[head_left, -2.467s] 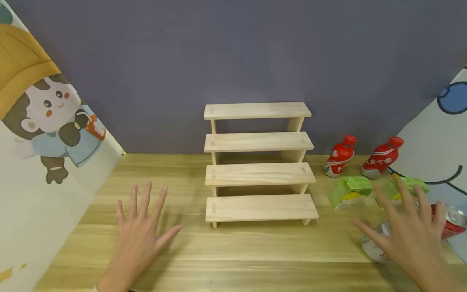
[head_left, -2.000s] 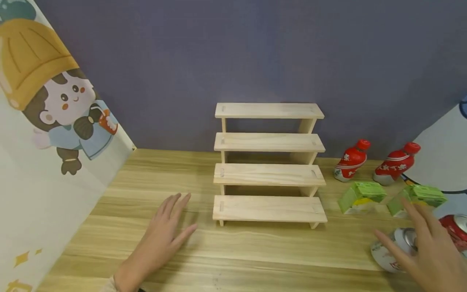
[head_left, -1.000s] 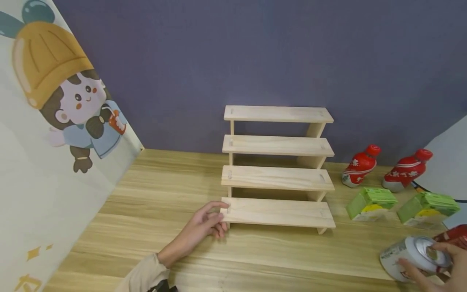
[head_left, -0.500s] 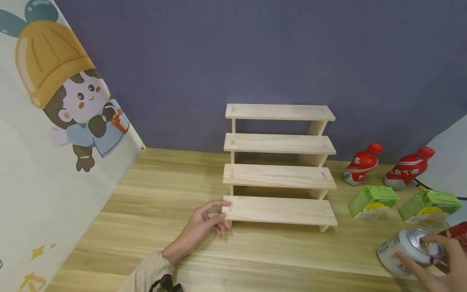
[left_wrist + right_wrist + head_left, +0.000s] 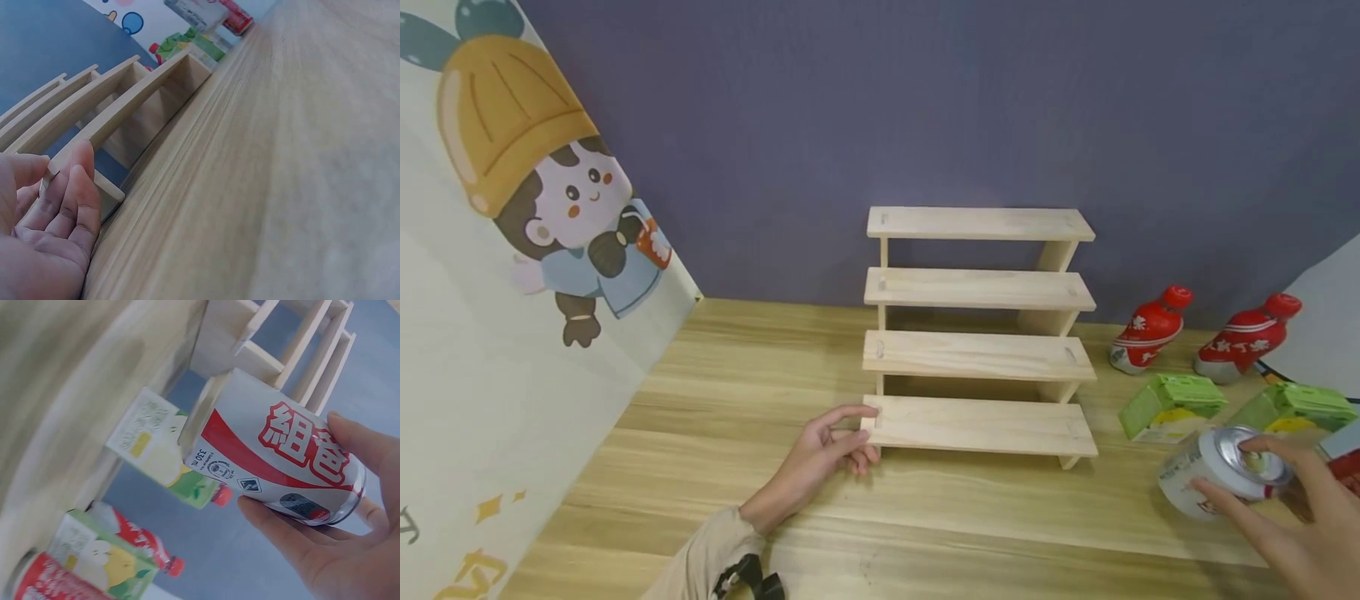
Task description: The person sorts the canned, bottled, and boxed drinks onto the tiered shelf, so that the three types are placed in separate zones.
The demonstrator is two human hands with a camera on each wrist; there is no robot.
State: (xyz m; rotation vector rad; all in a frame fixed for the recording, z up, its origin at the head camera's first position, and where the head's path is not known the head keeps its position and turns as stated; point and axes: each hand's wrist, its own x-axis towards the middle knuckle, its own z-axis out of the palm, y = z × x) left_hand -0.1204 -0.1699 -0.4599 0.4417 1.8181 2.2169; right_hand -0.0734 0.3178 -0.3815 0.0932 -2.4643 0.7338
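A small wooden step shelf with several tiers stands against the back wall. At the left end of its lowest board, my left hand pinches the edge between thumb and fingers; the left wrist view shows the fingers under the board. My right hand grips a white soda can around its upper part. In the right wrist view the can shows a red stripe and red characters, and it is tilted, off the table. The palm side of the right hand is partly hidden in the head view.
Two red bottles stand right of the shelf by the wall. Before them are two green juice boxes, the right one partly behind the can. A red can sits at the far right edge. A cartoon-printed wall bounds the left.
My left hand has moved from the table to the shelf's lowest board. My right hand has closed around the white can and lifted it. The head view has shifted slightly.
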